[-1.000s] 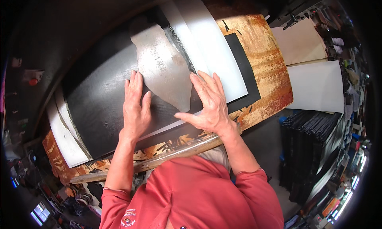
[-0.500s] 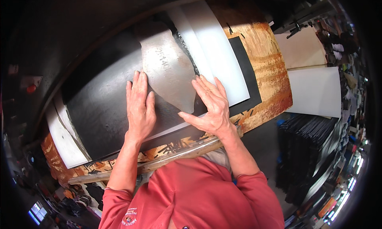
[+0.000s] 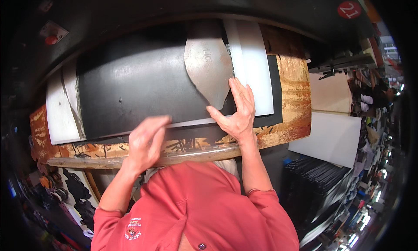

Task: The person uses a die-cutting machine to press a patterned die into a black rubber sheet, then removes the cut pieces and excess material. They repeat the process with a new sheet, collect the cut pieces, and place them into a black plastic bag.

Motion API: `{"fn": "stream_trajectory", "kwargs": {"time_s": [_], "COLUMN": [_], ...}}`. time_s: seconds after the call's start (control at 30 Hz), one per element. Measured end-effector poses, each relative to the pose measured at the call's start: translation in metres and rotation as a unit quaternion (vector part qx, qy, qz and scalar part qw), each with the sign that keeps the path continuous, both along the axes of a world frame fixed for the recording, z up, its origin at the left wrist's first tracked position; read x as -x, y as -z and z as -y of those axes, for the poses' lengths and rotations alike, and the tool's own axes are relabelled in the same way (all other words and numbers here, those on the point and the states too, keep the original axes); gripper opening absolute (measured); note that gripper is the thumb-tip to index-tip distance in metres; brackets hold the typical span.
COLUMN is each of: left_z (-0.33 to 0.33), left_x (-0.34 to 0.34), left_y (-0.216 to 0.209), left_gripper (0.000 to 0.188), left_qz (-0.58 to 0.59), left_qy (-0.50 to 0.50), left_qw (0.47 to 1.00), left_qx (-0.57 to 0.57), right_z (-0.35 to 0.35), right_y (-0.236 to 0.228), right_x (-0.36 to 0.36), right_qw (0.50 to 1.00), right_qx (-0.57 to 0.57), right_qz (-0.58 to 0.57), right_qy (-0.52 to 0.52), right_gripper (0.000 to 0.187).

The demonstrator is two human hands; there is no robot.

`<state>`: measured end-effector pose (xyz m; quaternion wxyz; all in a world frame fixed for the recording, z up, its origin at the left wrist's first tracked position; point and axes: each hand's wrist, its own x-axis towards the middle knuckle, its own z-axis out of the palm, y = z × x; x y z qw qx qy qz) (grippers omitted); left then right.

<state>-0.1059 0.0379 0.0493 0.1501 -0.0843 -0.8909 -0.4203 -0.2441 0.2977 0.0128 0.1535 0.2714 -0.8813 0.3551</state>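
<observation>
A flat grey metal plate (image 3: 207,68), broad in the middle and tapering toward me, lies on a large black sheet (image 3: 130,85). My right hand (image 3: 238,111) is open at its near end, the thumb by the narrow tip and the fingers along the right edge. My left hand (image 3: 147,140) hovers near the front edge of the sheet, left of the plate. Motion blurs it, but its fingers look stretched out with nothing in them. The plate's far end lies in shadow under a dark overhang.
White boards (image 3: 250,72) lie right of the black sheet, and another white board (image 3: 63,105) is at its left. Underneath is a worn wooden board (image 3: 296,94) with black scraps along the front. A dark machine beam (image 3: 174,7) spans the far side. Stacked black sheets (image 3: 309,181) stand lower right.
My left hand has come off the black sheet beside the plate and drawn back toward me. My right hand stays at the plate's near right edge. The view has turned and shifted.
</observation>
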Motion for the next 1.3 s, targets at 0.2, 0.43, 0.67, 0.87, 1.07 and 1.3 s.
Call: {"fn": "stream_trajectory", "kwargs": {"time_s": [0.2,0.43,0.67,0.87,1.07,1.3], "left_z": [-0.017,-0.015,-0.017,-0.025,-0.035,-0.036], "left_x": [-0.062,-0.066,-0.067,-0.071,-0.070,-0.067], "left_y": [0.035,0.051,0.058,0.054,0.048,0.045], "left_gripper": [0.010,0.012,0.023,0.028,0.034,0.037], "left_qz": [0.007,-0.037,-0.082,-0.095,-0.045,-0.046], "left_qy": [-0.045,-0.074,-0.125,-0.173,-0.190,-0.202], "left_qw": [0.996,0.993,0.982,0.972,0.975,0.972], "left_qx": [0.075,0.080,0.112,0.130,0.108,0.107], "right_z": [0.003,0.002,0.009,0.005,-0.048,-0.051], "right_y": [-0.001,-0.012,-0.100,-0.129,-0.015,0.026], "right_x": [-0.001,-0.001,0.011,0.004,-0.086,-0.099], "right_qw": [1.000,0.999,0.968,0.978,0.990,0.994], "right_qx": [0.000,0.049,0.202,0.114,0.121,0.027], "right_qz": [-0.025,0.019,-0.147,-0.164,-0.046,-0.040], "right_qy": [0.005,0.008,0.008,-0.051,0.051,0.097], "right_gripper": [0.085,0.072,0.012,0.008,0.011,0.014]}}
